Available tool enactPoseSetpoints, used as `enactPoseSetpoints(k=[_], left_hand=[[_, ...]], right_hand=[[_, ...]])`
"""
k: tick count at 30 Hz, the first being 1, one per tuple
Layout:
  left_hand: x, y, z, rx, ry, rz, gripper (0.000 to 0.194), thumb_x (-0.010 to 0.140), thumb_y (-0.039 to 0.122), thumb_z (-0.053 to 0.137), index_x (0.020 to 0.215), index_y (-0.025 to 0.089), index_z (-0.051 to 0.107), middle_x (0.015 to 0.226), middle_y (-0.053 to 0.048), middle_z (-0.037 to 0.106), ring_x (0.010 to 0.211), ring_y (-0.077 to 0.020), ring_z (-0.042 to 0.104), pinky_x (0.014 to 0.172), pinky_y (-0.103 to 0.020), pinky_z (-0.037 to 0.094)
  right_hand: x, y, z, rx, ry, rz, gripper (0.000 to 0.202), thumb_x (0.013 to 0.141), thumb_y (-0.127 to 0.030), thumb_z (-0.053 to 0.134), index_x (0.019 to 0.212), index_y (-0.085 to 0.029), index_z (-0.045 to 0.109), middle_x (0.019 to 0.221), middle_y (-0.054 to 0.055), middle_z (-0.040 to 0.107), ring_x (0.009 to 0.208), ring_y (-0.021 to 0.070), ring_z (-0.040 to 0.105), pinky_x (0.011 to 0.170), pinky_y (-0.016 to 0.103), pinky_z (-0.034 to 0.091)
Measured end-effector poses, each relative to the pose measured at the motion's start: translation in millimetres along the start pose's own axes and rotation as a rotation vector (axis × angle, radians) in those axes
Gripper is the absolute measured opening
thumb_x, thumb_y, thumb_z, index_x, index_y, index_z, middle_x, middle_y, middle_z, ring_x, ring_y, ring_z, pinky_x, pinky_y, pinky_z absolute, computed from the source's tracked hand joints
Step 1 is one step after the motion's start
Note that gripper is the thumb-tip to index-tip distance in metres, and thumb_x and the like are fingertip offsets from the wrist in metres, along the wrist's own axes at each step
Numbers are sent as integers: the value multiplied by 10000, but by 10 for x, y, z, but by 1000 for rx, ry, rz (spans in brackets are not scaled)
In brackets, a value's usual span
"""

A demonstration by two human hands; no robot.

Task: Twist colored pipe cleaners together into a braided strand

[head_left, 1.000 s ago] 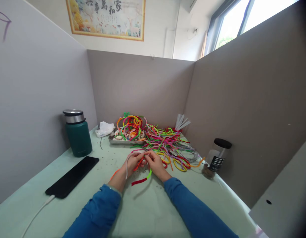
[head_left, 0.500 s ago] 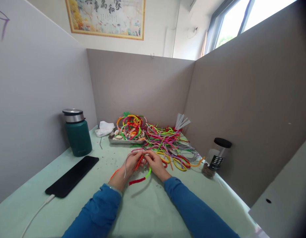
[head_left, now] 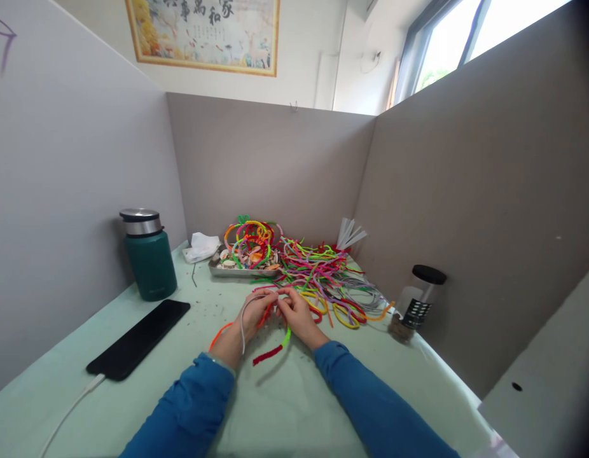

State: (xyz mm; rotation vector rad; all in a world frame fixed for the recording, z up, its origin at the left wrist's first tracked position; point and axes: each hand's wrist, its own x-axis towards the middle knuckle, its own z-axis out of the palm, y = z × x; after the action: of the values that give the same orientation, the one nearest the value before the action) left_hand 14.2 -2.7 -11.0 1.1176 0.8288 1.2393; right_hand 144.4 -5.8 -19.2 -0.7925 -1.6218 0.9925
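My left hand (head_left: 251, 316) and my right hand (head_left: 297, 316) meet over the middle of the table, fingertips pinched close together. Between them are pipe cleaners: an orange one (head_left: 219, 334) loops out past my left wrist, and a pale grey-lilac one (head_left: 243, 327) bends over the back of that hand. From under my right fingers hangs a green pipe cleaner (head_left: 287, 337), with a dark red pipe cleaner piece (head_left: 267, 355) at its lower end. My fingers hide where the pieces join.
Behind my hands lie a heap of coloured pipe cleaners (head_left: 318, 264) and a metal tray (head_left: 244, 273) of wooden bits and bent loops. At left are a green bottle (head_left: 151, 264) and a black phone (head_left: 139, 340); at right, a black-lidded jar (head_left: 416, 305). Grey partitions (head_left: 270, 165) surround the table.
The dangling red and green end has swung slightly down and right. The pale and orange pipe cleaners have shifted a little at my left hand. Both hands stay almost in place.
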Motion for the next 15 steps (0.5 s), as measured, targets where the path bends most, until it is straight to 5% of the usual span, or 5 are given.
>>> enactPoseSetpoints(k=[15], left_hand=[[-104, 193, 118, 243, 101, -13, 289, 658, 385, 602, 596, 103, 584, 474, -21, 520, 427, -101, 481, 440, -220, 368]], right_hand=[[21, 101, -5, -92, 93, -13, 208, 815, -307, 455, 972, -187, 521, 537, -37, 537, 410, 91, 442, 416, 197, 346]])
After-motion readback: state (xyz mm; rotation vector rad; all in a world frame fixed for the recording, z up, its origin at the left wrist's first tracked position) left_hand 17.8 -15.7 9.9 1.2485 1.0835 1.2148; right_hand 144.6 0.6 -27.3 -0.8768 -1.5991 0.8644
